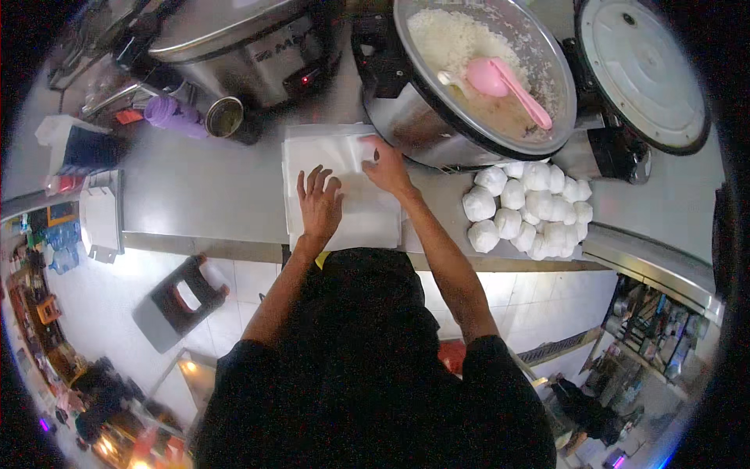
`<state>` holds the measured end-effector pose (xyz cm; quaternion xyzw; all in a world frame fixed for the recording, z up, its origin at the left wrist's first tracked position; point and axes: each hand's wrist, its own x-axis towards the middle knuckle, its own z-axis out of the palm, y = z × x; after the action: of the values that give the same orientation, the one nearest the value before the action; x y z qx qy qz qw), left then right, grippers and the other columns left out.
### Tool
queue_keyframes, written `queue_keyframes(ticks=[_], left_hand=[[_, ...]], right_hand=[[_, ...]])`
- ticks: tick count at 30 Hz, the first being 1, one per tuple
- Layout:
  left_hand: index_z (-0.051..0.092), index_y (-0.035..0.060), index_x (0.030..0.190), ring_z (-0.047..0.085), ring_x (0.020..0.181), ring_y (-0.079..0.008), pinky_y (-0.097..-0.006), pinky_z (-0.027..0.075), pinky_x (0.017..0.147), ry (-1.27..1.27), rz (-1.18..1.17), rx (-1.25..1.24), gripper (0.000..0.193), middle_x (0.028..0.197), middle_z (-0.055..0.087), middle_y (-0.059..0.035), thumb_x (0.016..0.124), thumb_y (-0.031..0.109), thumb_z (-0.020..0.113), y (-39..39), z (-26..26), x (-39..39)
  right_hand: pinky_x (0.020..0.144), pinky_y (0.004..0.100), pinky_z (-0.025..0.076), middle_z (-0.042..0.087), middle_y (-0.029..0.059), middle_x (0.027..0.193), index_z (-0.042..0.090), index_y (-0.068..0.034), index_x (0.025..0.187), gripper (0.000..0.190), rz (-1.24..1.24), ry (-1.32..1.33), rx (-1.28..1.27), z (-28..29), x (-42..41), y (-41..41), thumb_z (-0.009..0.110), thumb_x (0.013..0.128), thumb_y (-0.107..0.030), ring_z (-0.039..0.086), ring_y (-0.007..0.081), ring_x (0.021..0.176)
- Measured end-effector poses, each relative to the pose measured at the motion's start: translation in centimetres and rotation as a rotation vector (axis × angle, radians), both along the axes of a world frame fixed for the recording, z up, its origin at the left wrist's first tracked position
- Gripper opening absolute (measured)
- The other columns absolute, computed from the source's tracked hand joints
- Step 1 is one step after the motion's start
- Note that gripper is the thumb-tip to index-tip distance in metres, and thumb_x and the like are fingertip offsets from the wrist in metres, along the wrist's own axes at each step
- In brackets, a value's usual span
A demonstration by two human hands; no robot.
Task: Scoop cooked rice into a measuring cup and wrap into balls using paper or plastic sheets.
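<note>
A stack of white paper sheets [369,225] lies on the metal counter in front of me, its edges slightly uneven. My left hand [319,205] is over the left-middle of the stack, fingers spread and nothing in them. Near the stack's upper right corner, my right hand [387,170] touches the top sheet, its thumb and index finger apart. Just beyond it stands a large steel rice cooker [428,126] with its lid [644,76] raised. Inside are cooked white rice [457,35] and a pink rice scoop [515,94].
Several white wrapped bundles [539,202] are piled right of the paper. A second cooker [258,64] with a red light stands back left, near an open cup [225,117] and a purple item [170,114]. A dark stool [181,299] is on the tiled floor.
</note>
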<state>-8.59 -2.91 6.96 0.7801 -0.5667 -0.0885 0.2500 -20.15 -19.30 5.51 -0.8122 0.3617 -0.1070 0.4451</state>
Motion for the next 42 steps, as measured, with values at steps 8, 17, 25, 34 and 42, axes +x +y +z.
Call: queue_keyframes(ticks=[8,17,25,34,42], left_hand=[[0.041,0.0157,0.131,0.027,0.135,-0.032,-0.0512,0.014,0.113,0.042,0.095,0.065,0.076,0.139,0.036,-0.0152,0.065,0.009,0.077,-1.0,1.5,0.5],[0.028,0.0196,0.144,0.013,0.141,-0.033,-0.0539,0.008,0.113,-0.023,0.074,0.141,0.1,0.15,0.018,-0.0167,0.06,0.008,0.081,-2.2,2.9,0.6],[0.049,0.018,0.13,0.01,0.142,-0.0327,-0.0605,0.002,0.112,-0.083,0.046,0.083,0.08,0.149,0.022,-0.0164,0.057,0.011,0.081,-2.1,3.3,0.7],[0.064,0.0033,0.07,0.022,0.14,-0.0273,-0.0566,0.007,0.115,-0.168,-0.264,-0.01,0.004,0.126,0.054,-0.0113,0.071,0.004,0.06,-0.3,0.7,0.9],[0.059,-0.007,0.107,0.035,0.133,-0.0313,-0.0453,0.028,0.113,-0.128,-0.368,-0.092,0.033,0.123,0.055,-0.0159,0.076,0.003,0.055,2.1,-2.8,-0.4]], right_hand=[[0.073,0.0451,0.051,0.066,0.0202,0.091,0.042,-0.002,0.131,0.058,0.2,0.714,-0.39,6.6,1.8,-0.2,0.058,0.075,-0.003,0.065,0.0336,0.088],[0.077,0.0464,0.05,0.068,0.0136,0.088,0.067,-0.004,0.095,0.02,0.385,0.756,-0.55,7.6,4.6,1.8,0.059,0.077,-0.009,0.066,0.0308,0.088],[0.094,0.0428,0.038,0.066,0.0073,0.087,0.067,-0.009,0.087,0.016,0.543,0.451,-0.608,5.0,2.7,2.1,0.058,0.074,-0.009,0.063,0.0237,0.093],[0.09,0.0434,0.039,0.059,0.0096,0.095,0.058,-0.008,0.095,0.019,0.333,0.229,-0.845,0.8,-8.2,2.9,0.056,0.076,-0.013,0.056,0.0269,0.095],[0.076,0.0441,0.044,0.055,0.0153,0.088,0.051,-0.003,0.088,0.019,-0.163,-0.198,-0.15,6.5,-4.4,10.5,0.062,0.073,-0.003,0.055,0.0364,0.084]])
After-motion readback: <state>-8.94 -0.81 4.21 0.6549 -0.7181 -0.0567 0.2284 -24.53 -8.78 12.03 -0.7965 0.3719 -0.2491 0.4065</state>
